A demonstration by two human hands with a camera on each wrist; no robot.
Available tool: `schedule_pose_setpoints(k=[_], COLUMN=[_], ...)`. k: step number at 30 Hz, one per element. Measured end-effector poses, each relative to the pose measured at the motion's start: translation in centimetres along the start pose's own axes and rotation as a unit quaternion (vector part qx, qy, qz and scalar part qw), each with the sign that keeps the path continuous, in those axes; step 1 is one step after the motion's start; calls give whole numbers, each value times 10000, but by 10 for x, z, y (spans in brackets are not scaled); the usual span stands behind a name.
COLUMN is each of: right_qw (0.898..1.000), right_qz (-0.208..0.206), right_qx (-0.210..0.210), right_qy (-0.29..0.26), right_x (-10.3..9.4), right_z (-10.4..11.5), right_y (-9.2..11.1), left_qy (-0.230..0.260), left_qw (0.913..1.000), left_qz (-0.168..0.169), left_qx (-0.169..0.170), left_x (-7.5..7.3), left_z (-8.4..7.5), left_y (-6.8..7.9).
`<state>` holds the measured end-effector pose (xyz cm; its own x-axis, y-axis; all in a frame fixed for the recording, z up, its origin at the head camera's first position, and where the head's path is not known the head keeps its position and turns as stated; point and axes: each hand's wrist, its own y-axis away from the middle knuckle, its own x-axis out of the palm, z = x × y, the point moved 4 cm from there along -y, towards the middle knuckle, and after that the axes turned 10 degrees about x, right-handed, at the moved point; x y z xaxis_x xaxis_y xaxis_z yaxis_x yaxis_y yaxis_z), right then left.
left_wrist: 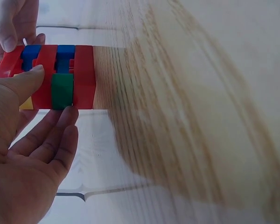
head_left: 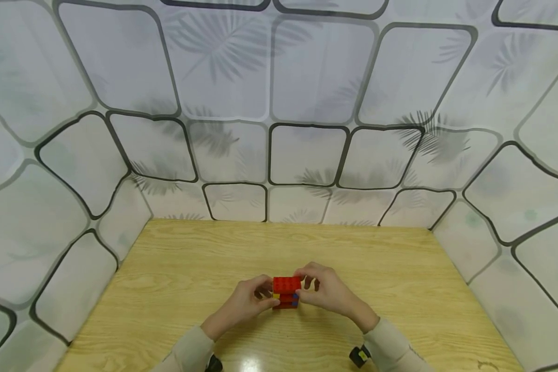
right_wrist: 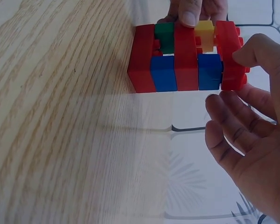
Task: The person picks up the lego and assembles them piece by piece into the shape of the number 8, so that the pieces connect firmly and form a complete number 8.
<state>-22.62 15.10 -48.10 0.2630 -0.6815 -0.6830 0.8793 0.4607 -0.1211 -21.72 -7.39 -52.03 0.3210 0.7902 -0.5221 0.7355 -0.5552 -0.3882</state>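
A stack of toy building bricks stands on the wooden table in front of me. Red bricks form its bottom [left_wrist: 85,77] and middle [right_wrist: 185,60] layers. Between them sit a green brick [left_wrist: 62,91] and a blue brick [right_wrist: 163,73], with a gap showing between the two. Above the middle layer are a yellow brick [right_wrist: 204,35] and another blue brick [right_wrist: 209,71]. My left hand [head_left: 247,299] grips the stack from the left, thumb at the middle red brick. At the top, my right hand [head_left: 327,290] pinches a red brick [right_wrist: 229,51], which tilts slightly over the layer beneath.
The wooden table [head_left: 204,253] spreads around the stack. Patterned white cloth walls [head_left: 307,155] rise at its back and both sides. A dark wrist device [head_left: 359,355] sits by the right sleeve, and another [head_left: 214,364] by the left.
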Motion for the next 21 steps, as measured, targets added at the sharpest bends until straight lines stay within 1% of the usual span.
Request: schedule_pose_setpoints(k=[7,14,21], right_qw=[10000,10000,10000], right_qz=[14,24,40], right_qx=[63,74,20], right_qy=[39,32,28], right_x=[0,0,0], right_z=[0,0,0], right_y=[-1,-1,-1], left_qy=[-93,-156,-207], left_qw=[9999,9996,9994], left_qz=[39,-163,-277], left_qx=[-92,-156,-15], left_x=[1,-6,-8], left_z=[-1,-4,-10], left_y=[0,-4,-7])
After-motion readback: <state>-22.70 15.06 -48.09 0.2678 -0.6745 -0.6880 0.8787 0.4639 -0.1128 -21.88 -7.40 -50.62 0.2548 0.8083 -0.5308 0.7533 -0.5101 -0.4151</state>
